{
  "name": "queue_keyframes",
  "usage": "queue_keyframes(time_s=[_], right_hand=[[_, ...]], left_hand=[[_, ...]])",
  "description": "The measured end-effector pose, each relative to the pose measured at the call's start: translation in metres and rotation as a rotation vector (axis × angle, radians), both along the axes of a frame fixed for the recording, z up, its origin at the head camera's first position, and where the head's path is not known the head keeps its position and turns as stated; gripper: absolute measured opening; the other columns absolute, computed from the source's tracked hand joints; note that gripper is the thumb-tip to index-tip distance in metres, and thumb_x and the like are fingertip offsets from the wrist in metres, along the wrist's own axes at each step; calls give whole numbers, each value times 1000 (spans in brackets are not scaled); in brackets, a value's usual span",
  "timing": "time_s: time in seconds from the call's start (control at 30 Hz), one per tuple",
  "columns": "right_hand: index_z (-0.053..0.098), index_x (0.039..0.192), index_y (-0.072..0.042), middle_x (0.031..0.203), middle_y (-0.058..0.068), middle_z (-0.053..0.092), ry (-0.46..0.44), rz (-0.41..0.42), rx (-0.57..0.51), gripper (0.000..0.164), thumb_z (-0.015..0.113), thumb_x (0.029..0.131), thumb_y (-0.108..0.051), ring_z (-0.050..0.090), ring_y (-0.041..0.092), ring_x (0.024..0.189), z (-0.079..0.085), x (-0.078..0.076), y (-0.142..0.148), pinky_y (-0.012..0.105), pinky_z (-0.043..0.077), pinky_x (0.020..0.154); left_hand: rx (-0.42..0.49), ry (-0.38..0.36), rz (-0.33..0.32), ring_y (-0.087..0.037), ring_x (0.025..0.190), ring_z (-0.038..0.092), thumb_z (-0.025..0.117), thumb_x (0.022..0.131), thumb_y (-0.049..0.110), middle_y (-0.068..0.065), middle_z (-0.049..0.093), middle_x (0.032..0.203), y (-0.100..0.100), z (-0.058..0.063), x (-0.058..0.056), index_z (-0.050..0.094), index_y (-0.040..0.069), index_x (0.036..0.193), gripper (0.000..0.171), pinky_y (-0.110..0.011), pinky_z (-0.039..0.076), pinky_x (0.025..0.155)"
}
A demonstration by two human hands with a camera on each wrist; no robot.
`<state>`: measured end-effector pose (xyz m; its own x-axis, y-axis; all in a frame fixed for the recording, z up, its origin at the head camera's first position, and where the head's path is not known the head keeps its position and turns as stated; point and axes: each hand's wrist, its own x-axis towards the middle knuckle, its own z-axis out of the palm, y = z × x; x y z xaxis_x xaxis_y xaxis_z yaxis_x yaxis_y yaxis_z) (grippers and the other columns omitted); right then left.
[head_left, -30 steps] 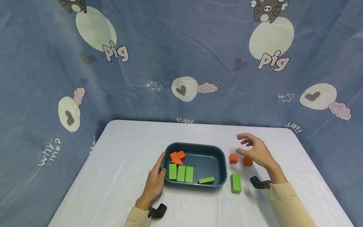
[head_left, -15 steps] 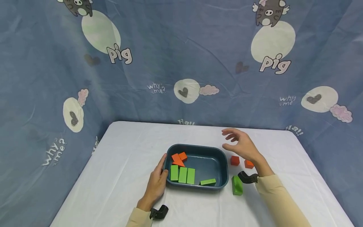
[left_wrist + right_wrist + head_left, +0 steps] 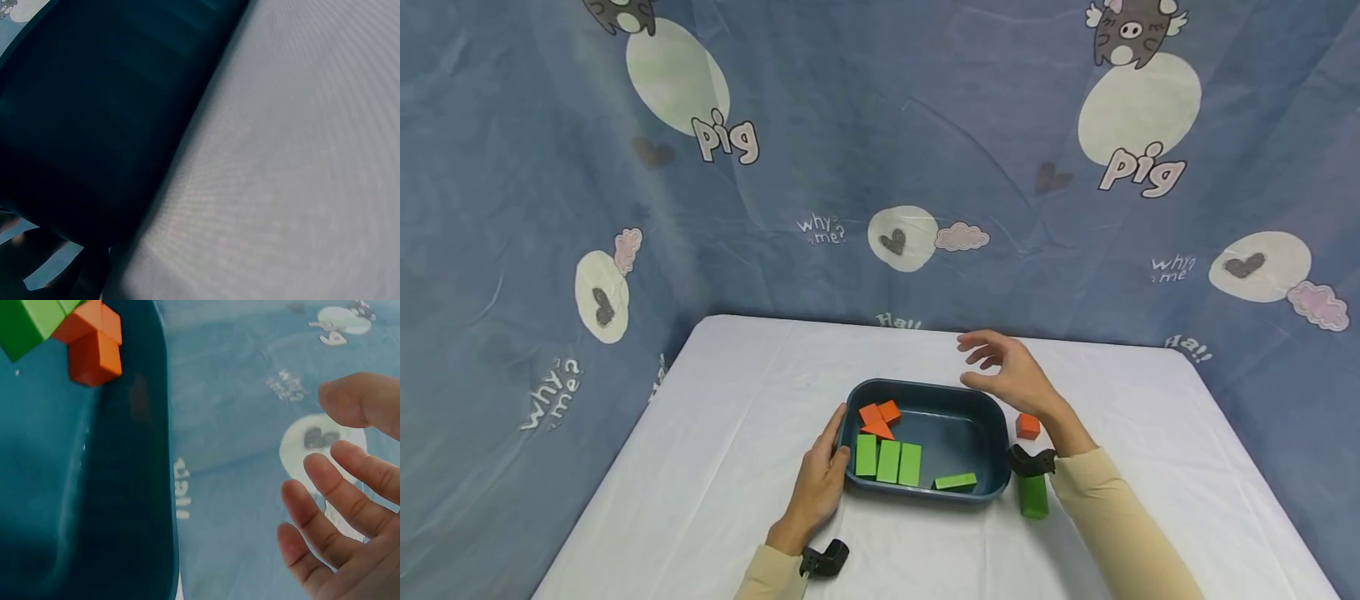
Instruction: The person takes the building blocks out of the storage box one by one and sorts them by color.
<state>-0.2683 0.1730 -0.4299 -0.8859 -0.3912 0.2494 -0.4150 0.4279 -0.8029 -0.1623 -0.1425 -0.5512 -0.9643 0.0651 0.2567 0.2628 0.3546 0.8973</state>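
Observation:
My left hand (image 3: 822,475) rests along the left end of a dark blue-green tray (image 3: 925,497), its fingers straight against the outer wall and its thumb near the front corner. My right hand (image 3: 1009,373) is raised by the tray's far right corner, fingers spread, holding nothing; the right wrist view shows a gap between those fingers and the tray wall (image 3: 164,456). Inside the tray, several orange blocks (image 3: 877,429) cluster at the back left, and three green blocks (image 3: 888,461) stand in a row before them. A thin green block (image 3: 955,482) lies at the front right.
Right of the tray an orange block (image 3: 1027,426) sits on the white tablecloth (image 3: 760,392). Below my right wrist is a green block (image 3: 1033,500), partly hidden by the wrist camera (image 3: 1032,461). A blue patterned curtain (image 3: 820,275) hangs behind the table.
My right hand has moved left, from above the loose orange blocks to the tray's far right corner. Its forearm now hides one orange block. The left hand stays on the tray.

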Motion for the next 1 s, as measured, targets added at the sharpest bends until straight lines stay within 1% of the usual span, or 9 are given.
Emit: queue_keyframes(time_s=[0.07,0.13,0.2,0.3,0.47,0.53,0.63,0.83,1.0], right_hand=[[66,130,-9,125,12,67,6,16,-13,50,82,82,-10,65,27,104,-1,-1,-5,50,52,94],[66,130,-8,123,11,67,13,33,-23,51,82,82,-10,66,26,104,-1,-1,-11,50,52,94],[66,130,-7,121,11,68,17,48,-32,51,82,82,-8,66,28,103,-1,-2,-17,52,52,93],[65,131,-4,120,12,68,3,61,-44,51,81,82,-4,65,34,104,-3,-4,-27,55,51,94],[64,128,5,118,22,66,-22,75,-53,48,77,81,7,63,46,103,14,10,-45,62,49,93],[64,126,7,117,25,66,-23,84,-57,46,75,81,9,63,47,102,21,15,-50,64,49,91],[64,125,7,116,25,66,-32,101,-72,45,75,81,11,63,50,102,17,14,-54,66,49,91],[65,124,7,117,26,66,-58,144,-94,42,73,83,10,62,51,102,5,11,-61,66,48,91],[66,122,7,114,25,67,-61,173,-95,39,73,84,9,63,48,99,-2,9,-69,64,50,90]], left_hand=[[-3,-1,1,-26,146,35,46,98,-7,-12,38,160,0,0,0,30,9,161,67,-37,25,118],[-7,-1,1,-26,146,35,46,98,-6,-12,38,160,1,-1,0,30,8,161,66,-36,25,118],[-7,-1,1,-26,146,36,46,98,-7,-12,38,160,0,-1,0,30,7,161,66,-38,26,118],[-11,-3,2,-27,145,36,46,98,-6,-13,39,160,-1,-1,-1,30,7,161,66,-45,27,117],[-18,6,-1,-28,145,37,46,98,-6,-14,39,159,-1,-1,-1,30,6,161,66,-49,28,117],[-19,13,-2,-30,145,37,47,98,-6,-14,39,159,-1,0,-2,30,5,160,66,-51,28,116],[-21,16,0,-31,144,38,47,97,-6,-15,40,159,-2,0,-3,31,5,160,66,-53,29,116],[-21,-11,12,-31,143,41,47,97,-4,-14,41,158,-2,0,-2,32,6,160,66,-53,30,115],[-39,-3,20,-31,140,44,47,97,-3,-15,44,156,-3,-2,-2,32,5,160,65,-54,32,114]])
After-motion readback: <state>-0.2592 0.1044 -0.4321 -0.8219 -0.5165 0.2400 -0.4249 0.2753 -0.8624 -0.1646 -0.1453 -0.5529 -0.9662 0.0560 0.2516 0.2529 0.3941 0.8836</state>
